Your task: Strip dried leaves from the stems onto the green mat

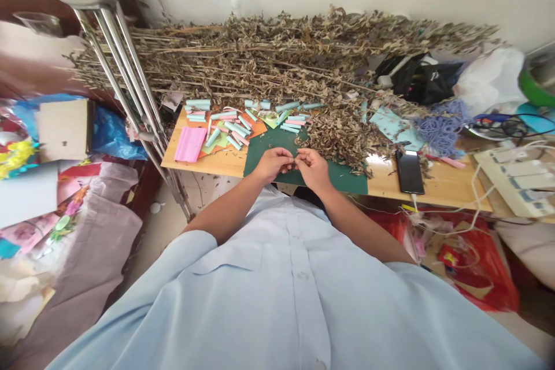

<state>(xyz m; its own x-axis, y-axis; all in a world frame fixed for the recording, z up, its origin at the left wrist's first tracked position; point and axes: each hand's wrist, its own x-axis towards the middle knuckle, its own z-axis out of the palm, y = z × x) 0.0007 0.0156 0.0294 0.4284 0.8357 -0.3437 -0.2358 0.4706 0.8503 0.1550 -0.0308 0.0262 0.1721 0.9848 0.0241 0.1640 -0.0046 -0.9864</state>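
Green mat, curled hands around dried bit

The person wore a pale blue shirt of thin woven cloth, which was loose and softly wrinkled. Down its middle ran a straight front strip with stitched edges, and on this strip there were small round buttons of nearly the same pale colour. On the left side of the chest was a flat patch pocket of the same cloth. The wide left sleeve and the wide right sleeve were short, so both forearms were bare.
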